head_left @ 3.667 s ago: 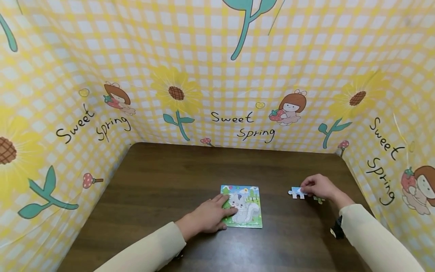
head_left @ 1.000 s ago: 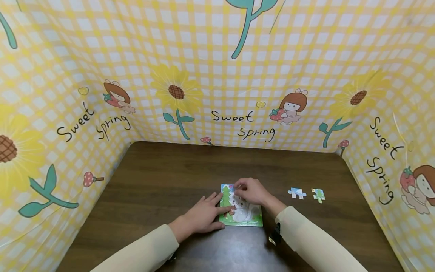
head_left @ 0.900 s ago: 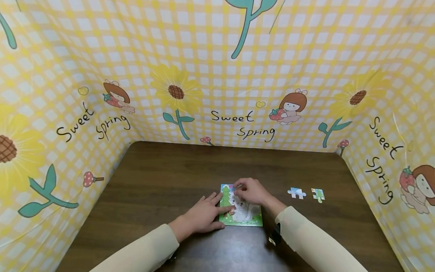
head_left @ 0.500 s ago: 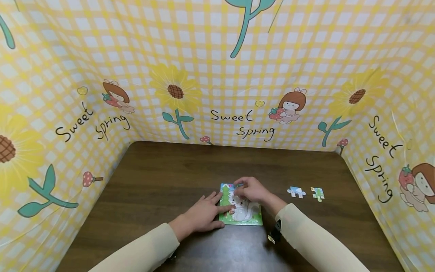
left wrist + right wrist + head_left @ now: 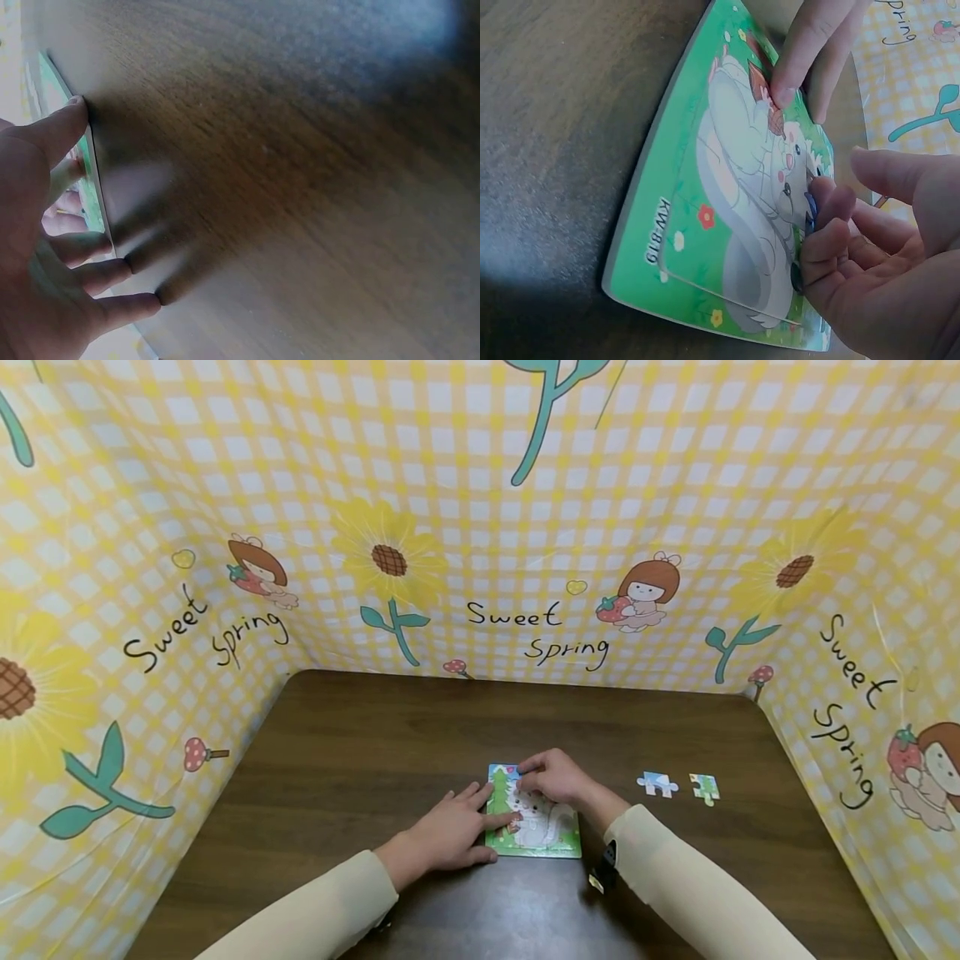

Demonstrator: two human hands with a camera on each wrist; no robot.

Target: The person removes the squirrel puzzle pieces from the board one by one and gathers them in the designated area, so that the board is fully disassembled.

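Observation:
A square puzzle board [image 5: 558,850] with a white squirrel picture and a green border lies on the table. My left hand [image 5: 448,833] lies spread at its left side, fingers straight, index finger resting on the picture by the acorn [image 5: 759,82]. At the upper right part of the board, my right hand [image 5: 558,777] has curled fingers and pinches a puzzle piece [image 5: 810,212]. Only a blue-dark edge of that piece shows by the fingertips; the rest is hidden by the hand. In the left wrist view, the left fingers [image 5: 124,304] reach past the board's edge.
To the right on the brown table [image 5: 375,735] lie two loose puzzle pieces, one blue and white [image 5: 657,784] and one green [image 5: 704,788]. A yellow checked cloth [image 5: 480,543] hangs round the back and sides.
Since the oldest frame, my right hand has come left from the loose pieces to the board. Over the last second, both hands stay almost still; the left keeps to the board.

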